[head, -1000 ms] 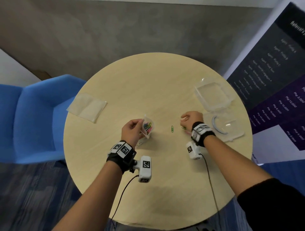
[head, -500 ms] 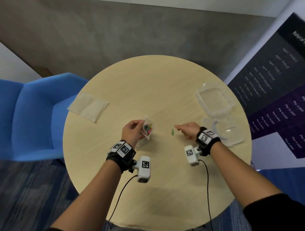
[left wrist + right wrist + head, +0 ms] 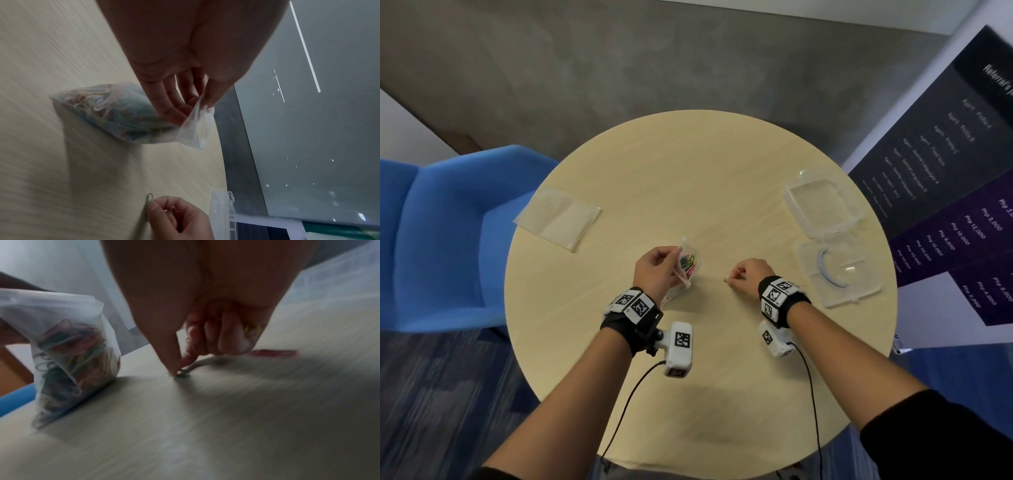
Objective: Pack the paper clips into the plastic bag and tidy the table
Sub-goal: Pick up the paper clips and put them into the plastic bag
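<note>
Left hand pinches the plastic bag; right hand nips a paper clip, apparently hoarding others that could spill.

Soft even light; wrist views dim, motion-blurred; head view edge-warped.

The dark banner at right carries a heading beginning "Referral". Lower rows list peso amounts, including "Php 12,000". Other lines are illegible.

A blue chair is sitting at the table's left edge. A dark printed banner is standing to the right. Grey floor is stretching beyond, and blue patterned carpet is lying nearer.
</note>
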Action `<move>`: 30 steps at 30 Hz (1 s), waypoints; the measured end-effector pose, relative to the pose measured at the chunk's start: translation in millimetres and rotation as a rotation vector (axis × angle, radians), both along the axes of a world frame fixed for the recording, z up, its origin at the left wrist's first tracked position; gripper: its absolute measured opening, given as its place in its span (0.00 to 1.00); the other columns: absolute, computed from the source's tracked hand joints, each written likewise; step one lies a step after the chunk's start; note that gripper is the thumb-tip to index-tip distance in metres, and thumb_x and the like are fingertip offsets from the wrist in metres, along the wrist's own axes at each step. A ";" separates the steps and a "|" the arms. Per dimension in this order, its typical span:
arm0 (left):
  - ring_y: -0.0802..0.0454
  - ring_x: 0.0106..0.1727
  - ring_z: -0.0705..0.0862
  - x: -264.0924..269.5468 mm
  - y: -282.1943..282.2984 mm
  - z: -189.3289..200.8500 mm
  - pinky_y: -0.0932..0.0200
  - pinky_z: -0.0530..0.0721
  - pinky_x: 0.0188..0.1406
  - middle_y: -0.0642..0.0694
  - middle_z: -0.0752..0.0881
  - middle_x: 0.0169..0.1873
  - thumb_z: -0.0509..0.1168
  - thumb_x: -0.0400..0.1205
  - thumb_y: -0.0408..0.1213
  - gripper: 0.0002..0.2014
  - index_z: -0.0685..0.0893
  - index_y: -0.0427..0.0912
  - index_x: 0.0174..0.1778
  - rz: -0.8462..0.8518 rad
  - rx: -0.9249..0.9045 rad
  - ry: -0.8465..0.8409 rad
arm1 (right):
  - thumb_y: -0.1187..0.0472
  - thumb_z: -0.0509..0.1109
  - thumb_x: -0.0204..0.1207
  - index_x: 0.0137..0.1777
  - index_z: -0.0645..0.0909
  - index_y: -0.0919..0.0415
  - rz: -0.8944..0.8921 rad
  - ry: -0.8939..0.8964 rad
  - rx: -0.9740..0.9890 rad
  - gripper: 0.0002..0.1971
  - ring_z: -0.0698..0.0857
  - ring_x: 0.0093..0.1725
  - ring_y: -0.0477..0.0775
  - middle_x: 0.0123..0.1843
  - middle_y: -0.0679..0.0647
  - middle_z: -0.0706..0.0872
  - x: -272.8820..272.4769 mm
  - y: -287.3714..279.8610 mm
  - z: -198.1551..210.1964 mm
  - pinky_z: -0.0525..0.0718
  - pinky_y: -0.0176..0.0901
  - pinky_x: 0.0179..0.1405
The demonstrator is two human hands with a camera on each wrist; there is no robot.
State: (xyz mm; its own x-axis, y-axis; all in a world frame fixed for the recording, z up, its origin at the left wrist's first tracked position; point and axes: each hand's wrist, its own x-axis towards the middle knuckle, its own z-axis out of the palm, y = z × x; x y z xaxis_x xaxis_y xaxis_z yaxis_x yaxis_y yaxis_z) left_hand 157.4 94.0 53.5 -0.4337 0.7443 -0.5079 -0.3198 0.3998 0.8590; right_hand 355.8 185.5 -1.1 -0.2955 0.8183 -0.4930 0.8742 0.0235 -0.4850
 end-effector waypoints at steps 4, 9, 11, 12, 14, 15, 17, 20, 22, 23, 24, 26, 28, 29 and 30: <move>0.46 0.43 0.90 4.0 -0.6 -1.3 0.55 0.90 0.36 0.41 0.90 0.41 0.70 0.82 0.38 0.08 0.86 0.36 0.50 -0.018 -0.001 0.013 | 0.60 0.73 0.77 0.43 0.85 0.59 -0.276 0.297 -0.110 0.04 0.80 0.36 0.48 0.36 0.51 0.84 38.1 8.8 11.3 0.81 0.36 0.36; 0.48 0.42 0.91 6.3 0.1 -5.6 0.50 0.91 0.42 0.41 0.90 0.43 0.70 0.82 0.38 0.08 0.86 0.36 0.50 -0.030 -0.006 0.021 | 0.71 0.60 0.83 0.51 0.79 0.64 -0.822 0.860 -0.521 0.07 0.68 0.26 0.45 0.38 0.57 0.77 83.3 14.9 19.6 0.68 0.31 0.17; 0.51 0.39 0.91 9.2 0.1 -6.0 0.48 0.91 0.43 0.41 0.90 0.41 0.70 0.82 0.39 0.10 0.86 0.35 0.52 -0.047 -0.012 0.029 | 0.73 0.54 0.84 0.60 0.78 0.66 -0.863 0.913 -0.602 0.13 0.68 0.29 0.46 0.38 0.57 0.77 89.9 13.5 20.4 0.70 0.31 0.19; 0.52 0.37 0.90 10.6 -0.3 -5.9 0.47 0.91 0.43 0.41 0.90 0.39 0.69 0.83 0.39 0.11 0.85 0.34 0.53 -0.056 -0.011 0.034 | 0.74 0.52 0.84 0.62 0.77 0.68 -0.863 0.918 -0.624 0.15 0.70 0.32 0.48 0.38 0.57 0.77 90.5 11.4 21.6 0.72 0.32 0.22; 0.53 0.35 0.90 13.0 -1.0 -5.6 0.47 0.91 0.43 0.39 0.89 0.36 0.68 0.83 0.40 0.12 0.84 0.33 0.54 -0.074 -0.011 0.047 | 0.72 0.53 0.83 0.61 0.79 0.70 -0.868 0.906 -0.647 0.15 0.74 0.34 0.50 0.37 0.57 0.78 87.7 7.2 21.8 0.74 0.36 0.27; 0.55 0.33 0.90 13.6 -1.5 -6.1 0.49 0.91 0.42 0.39 0.89 0.35 0.68 0.84 0.40 0.12 0.84 0.34 0.54 -0.079 -0.015 0.056 | 0.68 0.56 0.83 0.59 0.80 0.69 -0.873 0.883 -0.630 0.12 0.74 0.33 0.50 0.35 0.56 0.77 84.6 5.2 21.0 0.73 0.37 0.27; 0.55 0.35 0.90 15.4 -2.2 -5.2 0.51 0.91 0.40 0.38 0.90 0.39 0.68 0.84 0.40 0.10 0.85 0.35 0.53 -0.085 -0.017 0.075 | 0.60 0.68 0.80 0.51 0.84 0.64 -0.771 0.694 -0.444 0.08 0.74 0.31 0.49 0.34 0.54 0.76 79.6 4.9 15.3 0.72 0.37 0.27; 0.44 0.48 0.90 16.1 -3.3 -6.0 0.44 0.91 0.47 0.34 0.90 0.46 0.69 0.83 0.41 0.09 0.85 0.38 0.51 -0.090 -0.020 0.087 | 0.52 0.81 0.68 0.44 0.88 0.56 -0.423 0.206 -0.066 0.10 0.81 0.40 0.44 0.39 0.47 0.85 73.0 1.6 10.4 0.80 0.38 0.44; 0.41 0.48 0.90 15.6 -4.8 -4.9 0.38 0.90 0.50 0.36 0.90 0.43 0.69 0.83 0.40 0.09 0.86 0.37 0.51 -0.084 -0.012 0.078 | 0.53 0.81 0.67 0.42 0.89 0.55 -0.319 0.077 0.051 0.08 0.85 0.45 0.46 0.42 0.47 0.89 66.7 -3.3 8.2 0.82 0.38 0.51; 0.41 0.48 0.90 15.8 -5.0 -4.2 0.36 0.90 0.50 0.38 0.90 0.43 0.69 0.83 0.40 0.10 0.86 0.36 0.51 -0.083 -0.011 0.076 | 0.53 0.81 0.68 0.40 0.89 0.55 -0.282 0.037 0.093 0.07 0.87 0.47 0.48 0.43 0.49 0.90 63.3 -5.3 6.4 0.83 0.39 0.52; 0.42 0.46 0.90 15.2 -4.7 -4.1 0.36 0.89 0.51 0.39 0.90 0.42 0.70 0.82 0.40 0.09 0.86 0.37 0.50 -0.084 -0.009 0.078 | 0.54 0.79 0.69 0.40 0.89 0.55 -0.249 -0.003 0.109 0.06 0.88 0.49 0.50 0.44 0.50 0.91 60.3 -7.0 6.0 0.84 0.40 0.53; 0.48 0.40 0.91 14.5 -5.3 -1.4 0.37 0.90 0.51 0.45 0.91 0.34 0.70 0.82 0.40 0.08 0.86 0.38 0.49 -0.088 -0.010 0.070 | 0.54 0.78 0.71 0.41 0.90 0.55 -0.192 -0.060 0.083 0.06 0.88 0.50 0.51 0.46 0.51 0.92 54.2 -8.4 8.3 0.84 0.40 0.52; 0.48 0.40 0.91 14.1 -5.4 -0.9 0.38 0.89 0.53 0.49 0.90 0.29 0.69 0.83 0.39 0.06 0.86 0.39 0.48 -0.094 -0.013 0.070 | 0.53 0.77 0.72 0.42 0.89 0.55 -0.161 -0.055 0.012 0.06 0.87 0.50 0.51 0.47 0.52 0.91 46.5 -6.8 16.1 0.83 0.39 0.51; 0.46 0.44 0.91 14.3 -5.4 0.2 0.38 0.89 0.55 0.49 0.91 0.30 0.70 0.82 0.39 0.06 0.87 0.40 0.47 -0.101 -0.015 0.076 | 0.53 0.76 0.73 0.43 0.88 0.55 -0.165 0.016 -0.029 0.07 0.86 0.48 0.50 0.46 0.51 0.90 40.8 -6.3 22.4 0.82 0.40 0.49; 0.44 0.47 0.91 14.7 -5.2 0.8 0.38 0.88 0.56 0.49 0.91 0.31 0.70 0.82 0.39 0.05 0.87 0.41 0.46 -0.104 -0.014 0.077 | 0.53 0.75 0.74 0.44 0.88 0.57 -0.185 0.135 -0.079 0.08 0.85 0.45 0.48 0.43 0.50 0.88 32.4 -6.5 32.5 0.81 0.40 0.45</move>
State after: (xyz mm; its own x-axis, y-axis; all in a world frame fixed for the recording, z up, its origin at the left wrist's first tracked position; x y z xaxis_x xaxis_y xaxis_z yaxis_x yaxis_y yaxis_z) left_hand 172.1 88.7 54.3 -0.3924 0.7805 -0.4867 -0.2097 0.4392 0.8736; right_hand 388.2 179.1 31.5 -0.2119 0.8251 -0.5238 0.7874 -0.1734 -0.5916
